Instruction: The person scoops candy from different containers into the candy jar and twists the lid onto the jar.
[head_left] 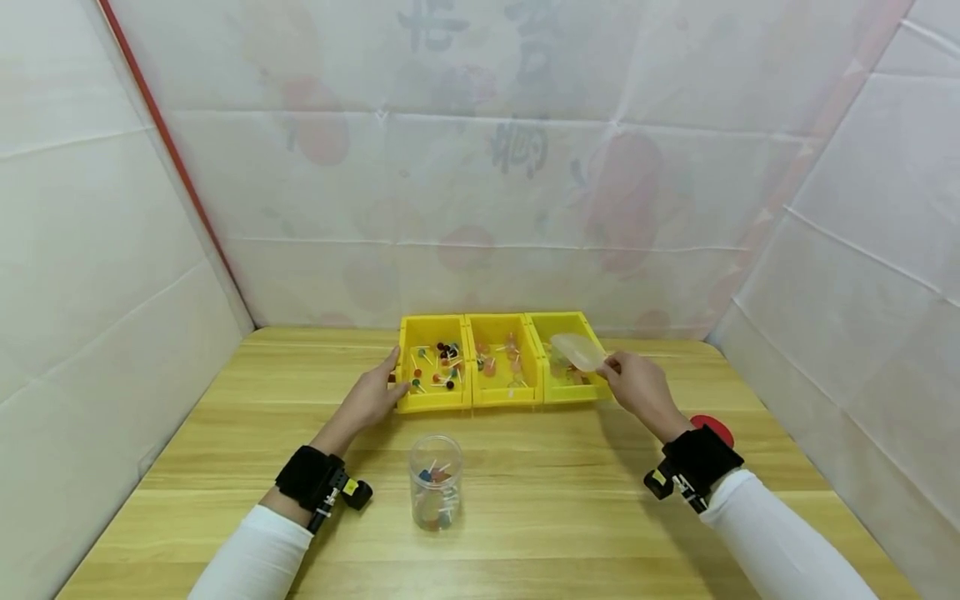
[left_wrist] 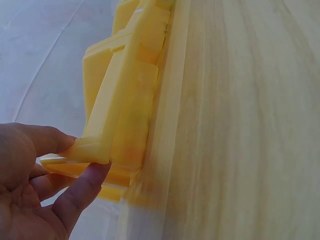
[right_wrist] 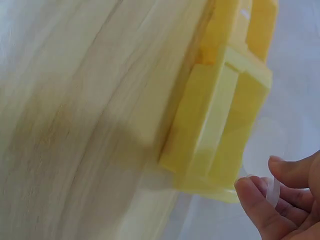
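I see three bins side by side at the back of the table (head_left: 225, 467): the left bin (head_left: 432, 365), the middle bin (head_left: 504, 361) and the right bin (head_left: 570, 358), each with small pieces in it. My left hand (head_left: 371, 398) grips the left bin's outer front corner. My right hand (head_left: 637, 387) holds a scoop (head_left: 579, 351) over the right bin. A jar (head_left: 435, 482) stands in front of the bins, between my arms

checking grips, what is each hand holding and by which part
The right hand pinches a clear scoop by its handle end. The left hand grips the left yellow bin at its front left corner.
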